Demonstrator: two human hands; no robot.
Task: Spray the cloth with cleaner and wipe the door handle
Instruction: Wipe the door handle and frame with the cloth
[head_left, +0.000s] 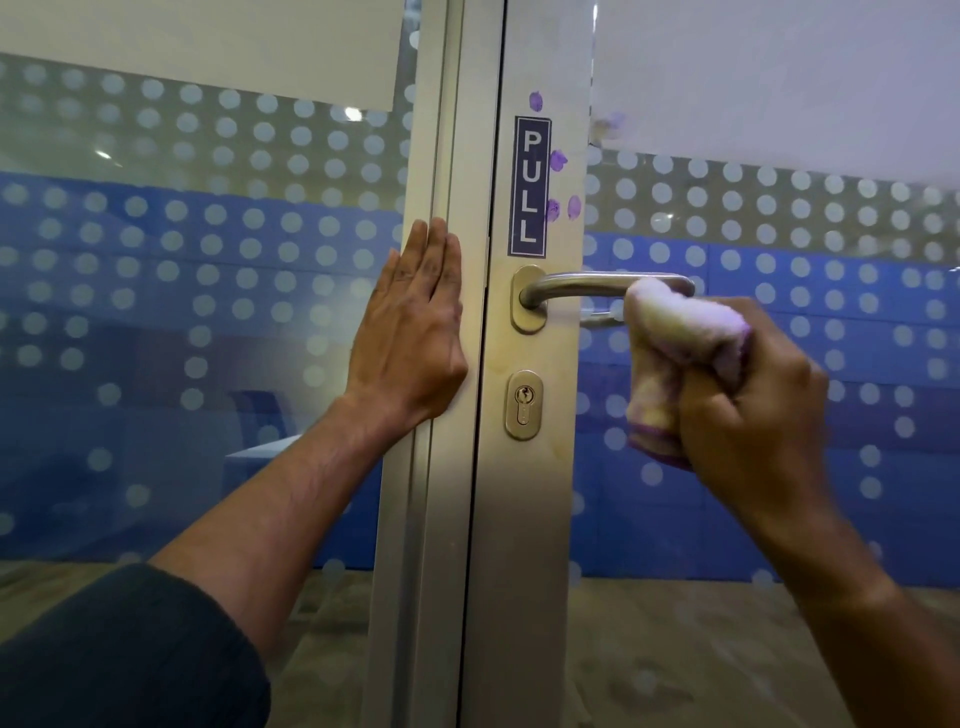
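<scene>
A steel lever door handle (576, 287) sticks out to the right from its plate on the metal door stile. My right hand (748, 405) is closed around a bunched pale yellow cloth with a purple edge (675, 338). The top of the cloth presses against the outer end of the handle and hides it. My left hand (415, 327) lies flat, fingers together and pointing up, against the door frame just left of the handle. No spray bottle is in view.
A keyhole plate (523, 405) sits below the handle, and a dark "PULL" sticker (530, 187) with purple smudges beside it sits above. Glass panels with frosted dots flank the frame (441, 519) on both sides.
</scene>
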